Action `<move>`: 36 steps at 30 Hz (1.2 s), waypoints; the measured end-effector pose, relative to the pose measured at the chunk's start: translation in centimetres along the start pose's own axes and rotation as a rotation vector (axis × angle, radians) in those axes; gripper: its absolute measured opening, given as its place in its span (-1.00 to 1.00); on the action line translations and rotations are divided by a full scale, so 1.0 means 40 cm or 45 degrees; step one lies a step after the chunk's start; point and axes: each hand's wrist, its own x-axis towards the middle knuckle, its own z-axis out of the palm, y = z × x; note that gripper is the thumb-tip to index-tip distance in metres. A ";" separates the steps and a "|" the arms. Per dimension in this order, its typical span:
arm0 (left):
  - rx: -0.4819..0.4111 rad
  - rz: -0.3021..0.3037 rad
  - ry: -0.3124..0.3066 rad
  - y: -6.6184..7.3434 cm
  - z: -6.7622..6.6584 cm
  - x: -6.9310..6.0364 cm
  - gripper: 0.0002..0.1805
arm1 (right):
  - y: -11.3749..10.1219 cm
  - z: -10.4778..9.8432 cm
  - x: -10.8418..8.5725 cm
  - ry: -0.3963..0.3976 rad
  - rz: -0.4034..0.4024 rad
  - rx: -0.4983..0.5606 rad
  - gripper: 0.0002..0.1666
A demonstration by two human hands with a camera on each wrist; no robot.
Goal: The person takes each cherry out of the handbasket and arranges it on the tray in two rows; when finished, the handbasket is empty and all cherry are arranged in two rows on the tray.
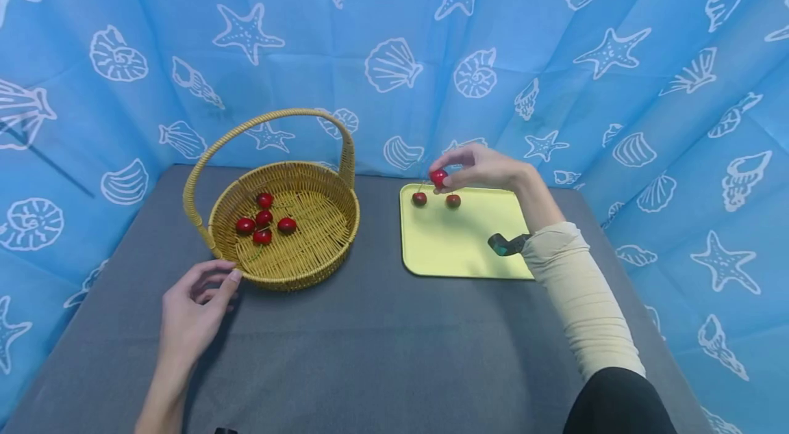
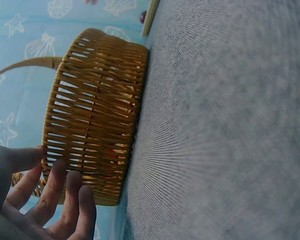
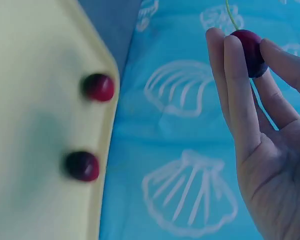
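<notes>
My right hand (image 1: 483, 168) pinches a red cherry (image 1: 438, 178) between thumb and fingertips above the back of a yellow tray (image 1: 456, 249); in the right wrist view the cherry (image 3: 251, 53) has a green stem pointing up. Two more cherries (image 1: 419, 198) (image 1: 453, 201) lie on the tray below that hand. A round wicker basket (image 1: 314, 268) with a tall handle holds several cherries (image 1: 286, 226) in its left part. At its front left rim my left hand (image 1: 196, 311) grips the edge; the left wrist view shows thumb and fingers (image 2: 55, 195) at the rim of the basket (image 2: 95, 120).
The basket's arched handle (image 1: 265, 118) rises on the left side of the grey tabletop (image 1: 370, 352). Behind and beside the table hangs a blue curtain (image 1: 345, 30) with white shells and starfish. A strip of grey cloth separates the basket from the tray.
</notes>
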 end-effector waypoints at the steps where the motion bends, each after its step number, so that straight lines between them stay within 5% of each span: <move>1: 0.006 -0.001 -0.002 0.000 0.000 0.000 -0.67 | 0.015 -0.008 -0.010 0.008 0.007 0.030 -0.52; 6: 0.008 0.006 -0.001 0.002 -0.002 0.000 -0.67 | 0.081 -0.028 -0.052 0.069 0.031 0.059 -0.58; 14: 0.010 0.001 0.001 -0.003 0.001 0.002 -0.67 | 0.178 -0.024 -0.090 0.241 0.118 -0.110 -0.44; 28: 0.016 0.036 0.018 0.002 0.002 -0.004 -0.68 | 0.284 -0.008 -0.101 0.451 0.189 -0.047 -0.38; 36: 0.048 0.040 0.012 0.003 0.003 -0.006 -0.67 | 0.327 0.006 -0.094 0.509 0.199 -0.169 -0.42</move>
